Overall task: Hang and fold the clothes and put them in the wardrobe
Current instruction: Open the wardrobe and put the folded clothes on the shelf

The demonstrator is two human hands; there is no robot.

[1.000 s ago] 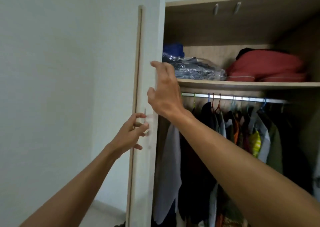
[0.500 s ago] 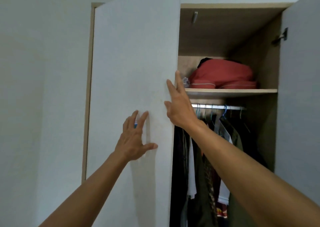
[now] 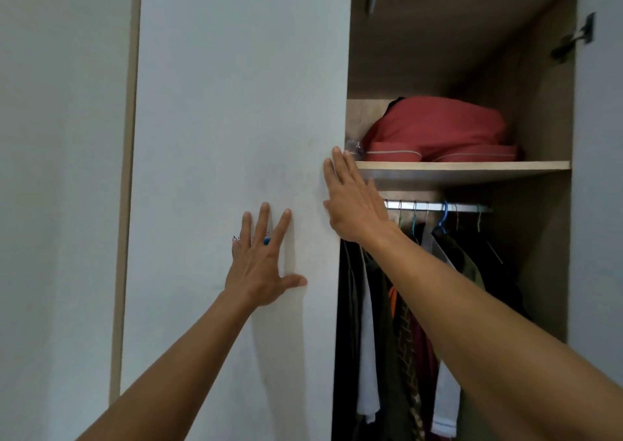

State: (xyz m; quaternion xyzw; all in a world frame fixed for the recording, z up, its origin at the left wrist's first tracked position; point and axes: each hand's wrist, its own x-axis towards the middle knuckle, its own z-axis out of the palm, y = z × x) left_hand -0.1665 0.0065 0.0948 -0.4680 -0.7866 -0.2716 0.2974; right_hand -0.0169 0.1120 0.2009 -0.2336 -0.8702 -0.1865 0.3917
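The wardrobe's white left door (image 3: 229,120) covers the left half of the cabinet. My left hand (image 3: 261,262) lies flat on the door's face with fingers spread. My right hand (image 3: 352,204) presses with straight fingers against the door's right edge, just below the shelf (image 3: 472,167). Behind it, several dark and white garments (image 3: 387,322) hang on hangers from a metal rail (image 3: 438,206). A red folded bundle (image 3: 438,130) sits on the shelf above.
The right door (image 3: 596,188) stands open at the frame's right edge, with a hinge (image 3: 573,41) near its top. A pale wall (image 3: 57,204) runs along the left of the wardrobe frame.
The left door has swung from edge-on to nearly flat against the cabinet. My left hand let go of its edge and now lies flat on its face; the bag on the shelf is hidden.
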